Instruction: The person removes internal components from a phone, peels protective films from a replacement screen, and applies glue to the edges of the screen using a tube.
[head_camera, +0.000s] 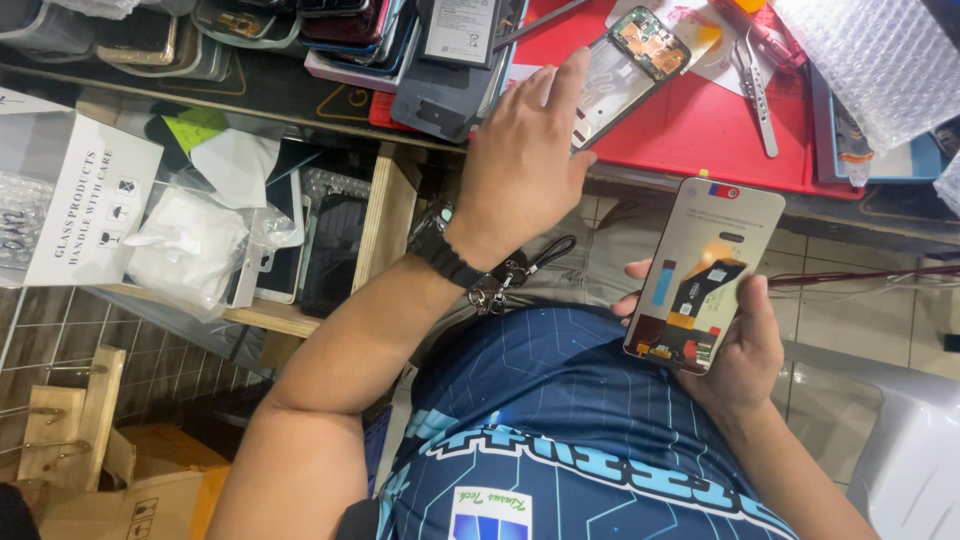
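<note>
My right hand (735, 345) holds a detached phone screen panel (703, 270) upright over my lap, its beige back with a black flex cable facing me. My left hand (520, 165), a black watch on its wrist, reaches up to the bench edge and rests its fingers on an opened phone frame (625, 70) that lies tilted on the red mat (700, 130). The frame shows a bare metal inside and a small circuit board at its top end.
Metal tweezers (755, 85) lie on the red mat beside the frame. Bubble wrap (880, 60) sits at the top right. Stacked phones and cases (330, 30) fill the top left. A white cardboard box (85, 200) and wrapped parts (190, 250) sit on a wooden shelf below.
</note>
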